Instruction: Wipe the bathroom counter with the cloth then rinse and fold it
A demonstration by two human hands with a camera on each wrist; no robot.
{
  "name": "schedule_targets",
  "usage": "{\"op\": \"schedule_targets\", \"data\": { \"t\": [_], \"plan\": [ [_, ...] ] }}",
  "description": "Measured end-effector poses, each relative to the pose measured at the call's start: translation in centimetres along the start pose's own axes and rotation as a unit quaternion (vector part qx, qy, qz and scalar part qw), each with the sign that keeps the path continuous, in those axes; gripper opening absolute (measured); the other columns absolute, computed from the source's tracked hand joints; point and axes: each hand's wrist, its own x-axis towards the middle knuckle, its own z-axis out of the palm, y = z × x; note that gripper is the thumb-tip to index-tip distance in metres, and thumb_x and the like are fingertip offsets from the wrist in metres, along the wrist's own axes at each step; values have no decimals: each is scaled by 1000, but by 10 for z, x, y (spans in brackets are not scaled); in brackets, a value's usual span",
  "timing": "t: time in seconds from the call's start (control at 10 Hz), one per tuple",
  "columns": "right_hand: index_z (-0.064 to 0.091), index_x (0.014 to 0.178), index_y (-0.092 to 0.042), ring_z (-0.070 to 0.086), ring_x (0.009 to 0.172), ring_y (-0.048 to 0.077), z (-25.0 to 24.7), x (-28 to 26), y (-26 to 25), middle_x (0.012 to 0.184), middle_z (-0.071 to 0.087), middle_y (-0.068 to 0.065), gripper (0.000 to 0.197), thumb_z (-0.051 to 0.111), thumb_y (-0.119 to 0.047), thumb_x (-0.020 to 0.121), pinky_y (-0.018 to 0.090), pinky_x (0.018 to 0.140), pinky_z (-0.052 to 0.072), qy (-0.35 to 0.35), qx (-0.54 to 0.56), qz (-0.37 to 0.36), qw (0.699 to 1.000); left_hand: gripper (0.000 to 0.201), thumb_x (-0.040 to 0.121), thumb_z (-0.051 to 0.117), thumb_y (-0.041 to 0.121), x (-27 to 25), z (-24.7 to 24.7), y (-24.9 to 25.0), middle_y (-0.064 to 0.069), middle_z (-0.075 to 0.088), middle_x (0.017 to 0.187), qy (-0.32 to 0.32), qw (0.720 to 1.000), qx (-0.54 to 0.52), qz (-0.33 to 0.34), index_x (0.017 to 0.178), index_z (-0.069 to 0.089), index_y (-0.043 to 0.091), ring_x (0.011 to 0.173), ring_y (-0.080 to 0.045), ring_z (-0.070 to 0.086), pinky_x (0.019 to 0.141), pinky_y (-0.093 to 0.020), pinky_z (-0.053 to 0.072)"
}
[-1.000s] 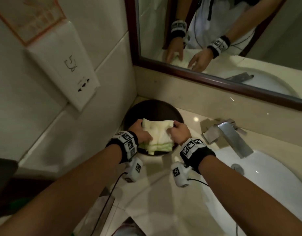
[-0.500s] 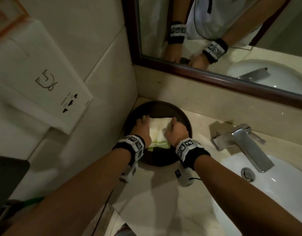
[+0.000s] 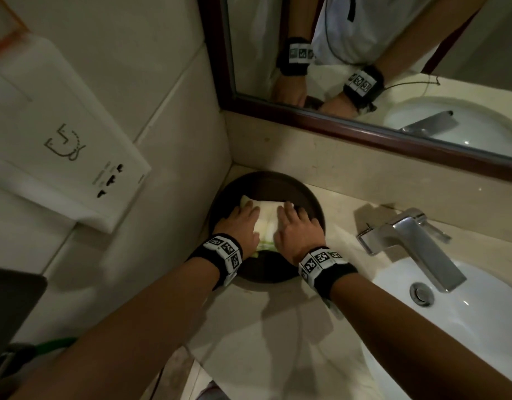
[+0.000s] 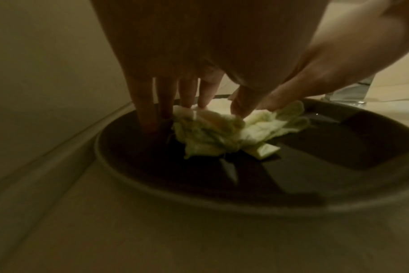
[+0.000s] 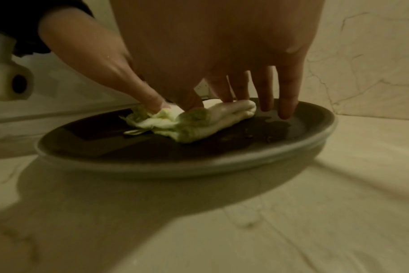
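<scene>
A folded pale yellow-green cloth (image 3: 267, 216) lies flat on a dark round tray (image 3: 266, 269) in the counter's back left corner. My left hand (image 3: 240, 223) presses on its left side and my right hand (image 3: 295, 229) on its right side, fingers straight. In the left wrist view the left hand (image 4: 194, 99) has its thumb and two fingers on the cloth (image 4: 213, 133) and the others on the tray (image 4: 315, 157). In the right wrist view the right hand (image 5: 238, 92) touches the cloth (image 5: 199, 123) and the tray (image 5: 105, 144) alike.
A chrome faucet (image 3: 416, 241) and a white sink basin (image 3: 465, 327) with its drain (image 3: 420, 293) are to the right. The beige counter (image 3: 263, 342) runs toward me. A framed mirror (image 3: 364, 125) hangs behind, and a wall socket plate (image 3: 76, 157) is on the left wall.
The cloth, gripped by both hands just above the tray a second ago, now lies on the tray. Both hands have flattened onto it.
</scene>
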Motion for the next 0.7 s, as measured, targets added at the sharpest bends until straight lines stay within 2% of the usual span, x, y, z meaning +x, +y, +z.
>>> {"op": "schedule_targets", "data": {
  "t": [0.3,0.5,0.6,0.7],
  "plan": [
    [11,153,-13,25,140,34,7,-2,-5,162,11,9,65,31,-41,98,50,106,32,-19,8,22,1000,69,94,46,39,4,5,-7,5,5,161,-1,1000,-27,6,153,13,25,141,-29,20,109,-43,34],
    [9,154,-17,11,146,34,2,-8,-2,163,2,5,64,32,-39,99,52,111,26,-33,39,20,999,68,95,46,35,1,3,-4,2,2,162,-10,999,-43,7,153,12,22,140,-29,22,112,-41,30],
    [12,153,-19,7,147,34,-2,-14,0,163,0,5,64,36,-40,97,52,111,27,-39,54,25,997,67,93,50,30,-1,-3,-1,-1,9,161,-12,999,-46,0,151,20,20,141,-29,21,113,-41,30],
    [19,151,-21,11,146,35,-11,-18,1,162,5,8,64,40,-43,96,52,109,29,-13,53,33,998,62,91,52,23,-7,-18,10,-5,24,157,44,994,-98,-5,148,30,17,139,-27,27,112,-38,31]
  ]
}}
